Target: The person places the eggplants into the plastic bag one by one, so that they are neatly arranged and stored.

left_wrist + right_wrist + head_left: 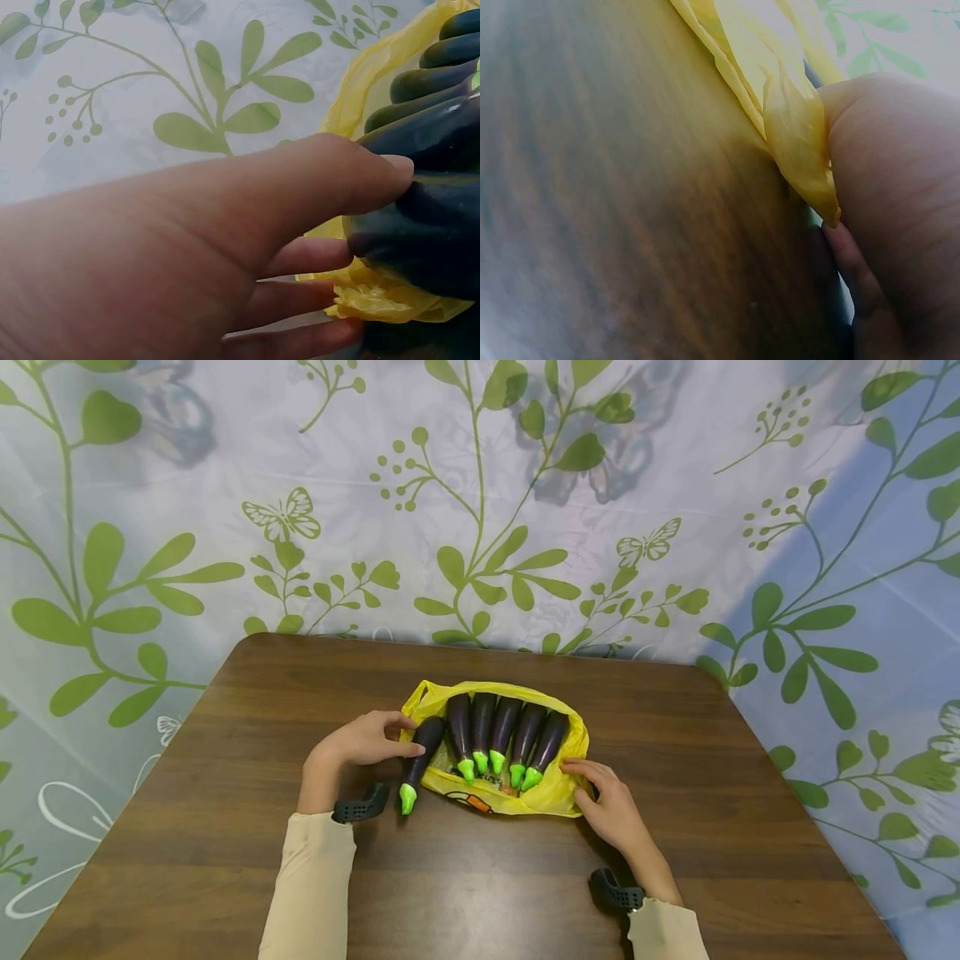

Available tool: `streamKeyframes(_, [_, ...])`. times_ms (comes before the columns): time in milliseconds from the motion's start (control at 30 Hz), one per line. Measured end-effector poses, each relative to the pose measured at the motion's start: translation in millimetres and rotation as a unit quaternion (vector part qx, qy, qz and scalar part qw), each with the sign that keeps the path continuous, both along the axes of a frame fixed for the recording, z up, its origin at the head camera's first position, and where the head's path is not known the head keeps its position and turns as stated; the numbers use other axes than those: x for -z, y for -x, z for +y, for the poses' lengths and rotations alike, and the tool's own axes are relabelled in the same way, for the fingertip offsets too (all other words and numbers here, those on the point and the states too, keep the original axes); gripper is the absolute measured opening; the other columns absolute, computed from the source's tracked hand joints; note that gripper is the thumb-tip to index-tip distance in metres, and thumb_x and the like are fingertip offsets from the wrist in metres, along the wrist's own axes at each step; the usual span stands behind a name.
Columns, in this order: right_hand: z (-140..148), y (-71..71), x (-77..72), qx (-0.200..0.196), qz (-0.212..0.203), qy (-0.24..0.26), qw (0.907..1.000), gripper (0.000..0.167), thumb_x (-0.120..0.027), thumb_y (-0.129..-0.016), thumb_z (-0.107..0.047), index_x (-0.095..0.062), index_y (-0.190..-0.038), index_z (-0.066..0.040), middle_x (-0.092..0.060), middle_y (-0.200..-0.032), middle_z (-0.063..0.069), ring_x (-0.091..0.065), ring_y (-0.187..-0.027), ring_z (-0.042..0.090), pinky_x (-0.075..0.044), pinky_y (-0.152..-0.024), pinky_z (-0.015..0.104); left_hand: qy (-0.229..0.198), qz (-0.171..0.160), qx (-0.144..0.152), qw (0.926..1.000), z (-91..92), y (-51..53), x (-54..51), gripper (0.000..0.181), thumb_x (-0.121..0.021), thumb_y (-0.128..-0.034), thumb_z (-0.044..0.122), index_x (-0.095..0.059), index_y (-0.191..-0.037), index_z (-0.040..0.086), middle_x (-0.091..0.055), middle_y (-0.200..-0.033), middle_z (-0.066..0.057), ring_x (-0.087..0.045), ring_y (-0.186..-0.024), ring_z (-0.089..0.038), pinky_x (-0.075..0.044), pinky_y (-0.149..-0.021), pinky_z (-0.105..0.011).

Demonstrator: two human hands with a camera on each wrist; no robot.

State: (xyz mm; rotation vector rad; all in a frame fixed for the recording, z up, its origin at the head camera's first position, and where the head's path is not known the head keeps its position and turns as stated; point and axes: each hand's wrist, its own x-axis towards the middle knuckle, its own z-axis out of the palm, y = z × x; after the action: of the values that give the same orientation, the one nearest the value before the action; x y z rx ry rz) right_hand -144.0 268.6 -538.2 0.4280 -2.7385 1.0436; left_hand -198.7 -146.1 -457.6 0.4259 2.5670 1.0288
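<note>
A yellow plastic bag (558, 793) lies on its side with its mouth toward me. Several dark purple eggplants (505, 727) with bright green stem ends lie side by side in it. At the bag's left edge, my left hand (360, 739) grips one more eggplant (417, 766), its green end pointing toward me. The left wrist view shows the thumb on top of this eggplant (442, 225) and the fingers at its far side. My right hand (613, 806) pinches the bag's right edge; in the right wrist view, yellow film (799, 142) runs between thumb and fingers.
Everything rests on a brown wooden table (480, 893) with rounded far corners. Behind it hangs a pale cloth (337, 468) printed with green leaves and butterflies. A black band (362, 804) sits at the left wrist, another black band (617, 892) at the right.
</note>
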Motion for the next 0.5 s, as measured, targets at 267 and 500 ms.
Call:
streamKeyframes(267, [-0.7, -1.1, -1.8, 0.000, -0.005, 0.003, 1.0000, 0.036, -0.063, -0.093, 0.002, -0.072, -0.127, -0.009, -0.067, -0.136, 0.009, -0.052, -0.134, 0.038, -0.043, -0.110, 0.061, -0.019, -0.005, -0.002, 0.9998, 2.0, 0.5, 2.2, 0.060, -0.075, -0.0936, 0.039, -0.057, -0.140, 0.005, -0.058, -0.144, -0.020, -0.056, -0.131, -0.038, -0.045, -0.109, -0.056])
streamKeyframes(500, [-0.7, -1.4, -2.1, -0.001, -0.004, 0.005, 1.0000, 0.036, -0.063, -0.093, 0.002, -0.072, -0.127, -0.008, -0.067, -0.136, 0.010, -0.052, -0.134, 0.038, -0.042, -0.110, 0.062, -0.023, -0.010, -0.007, 0.9997, 4.9, 0.7, 4.1, 0.061, -0.074, -0.0955, 0.037, -0.057, -0.142, 0.002, -0.060, -0.141, -0.020, -0.057, -0.130, -0.038, -0.047, -0.108, -0.054])
